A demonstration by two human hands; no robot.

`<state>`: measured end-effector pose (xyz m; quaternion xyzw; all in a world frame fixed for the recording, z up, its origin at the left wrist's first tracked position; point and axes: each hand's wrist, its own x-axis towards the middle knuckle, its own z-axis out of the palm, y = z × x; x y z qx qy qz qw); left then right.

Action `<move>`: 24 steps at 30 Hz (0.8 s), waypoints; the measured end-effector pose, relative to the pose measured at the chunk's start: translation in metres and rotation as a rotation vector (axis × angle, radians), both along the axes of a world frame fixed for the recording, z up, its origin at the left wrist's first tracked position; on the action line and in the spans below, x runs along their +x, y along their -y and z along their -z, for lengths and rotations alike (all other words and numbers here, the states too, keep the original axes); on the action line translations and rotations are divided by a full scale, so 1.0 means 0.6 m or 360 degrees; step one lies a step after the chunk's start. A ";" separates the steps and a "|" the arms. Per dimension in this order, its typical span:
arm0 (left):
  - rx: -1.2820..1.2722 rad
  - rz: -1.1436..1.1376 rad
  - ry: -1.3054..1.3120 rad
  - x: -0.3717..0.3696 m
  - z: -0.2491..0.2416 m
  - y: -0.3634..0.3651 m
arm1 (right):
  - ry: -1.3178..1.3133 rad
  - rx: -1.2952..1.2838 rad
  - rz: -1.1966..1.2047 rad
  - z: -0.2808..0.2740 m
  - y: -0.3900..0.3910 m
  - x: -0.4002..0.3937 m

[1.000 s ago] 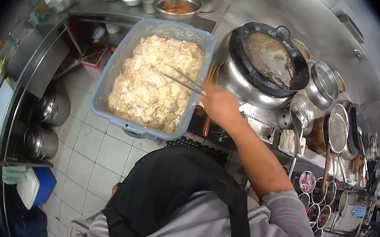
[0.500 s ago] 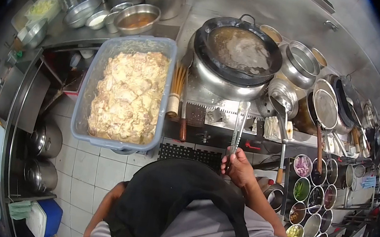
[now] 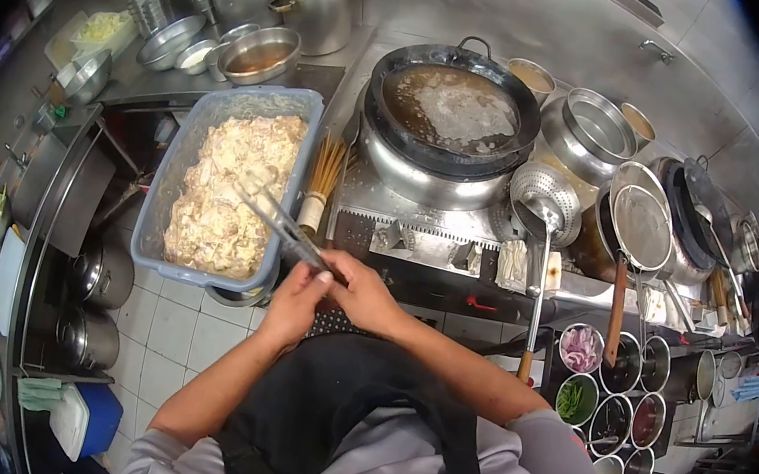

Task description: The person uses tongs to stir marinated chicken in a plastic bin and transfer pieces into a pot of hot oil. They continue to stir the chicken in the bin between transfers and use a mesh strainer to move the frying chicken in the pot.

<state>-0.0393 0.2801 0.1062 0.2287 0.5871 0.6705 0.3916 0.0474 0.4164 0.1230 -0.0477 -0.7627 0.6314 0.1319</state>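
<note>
Metal tongs (image 3: 279,221) point up and left, their tips over a blue-grey plastic tub (image 3: 151,197). Pale yellow coated pieces (image 3: 232,181), which look like raw marinated meat, fill the tub. My right hand (image 3: 363,293) is closed round the handle end of the tongs. Against it, my left hand (image 3: 294,305) also has its fingers closed at the tongs' handle; part of its grip is hidden. A black wok (image 3: 381,85) of bubbling oil (image 3: 458,107) sits on the burner, to the right of the tub.
Between tub and burner stands a bamboo wok brush (image 3: 319,186). A perforated skimmer (image 3: 549,198) and a wire strainer (image 3: 641,222) lie right of the wok. Several ingredient cups (image 3: 581,349) stand at lower right. Large pots (image 3: 312,12) and a bowl (image 3: 257,53) are at the back left.
My right hand has swung the tongs left from before the burner to over the tub. My left hand has come up from beside my body to meet it. The view has shifted slightly.
</note>
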 end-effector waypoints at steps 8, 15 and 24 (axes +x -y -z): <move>0.0008 -0.0577 0.0195 0.023 0.010 0.029 | 0.0510 -0.0210 -0.0310 0.132 -0.077 0.133; -0.0324 -0.1227 -0.0592 -0.104 0.053 0.109 | 0.1464 0.0671 0.0339 0.536 -0.114 0.513; -0.0170 -0.1198 -0.0473 -0.122 0.082 0.129 | 0.1386 -0.0205 0.0166 0.839 -0.233 0.788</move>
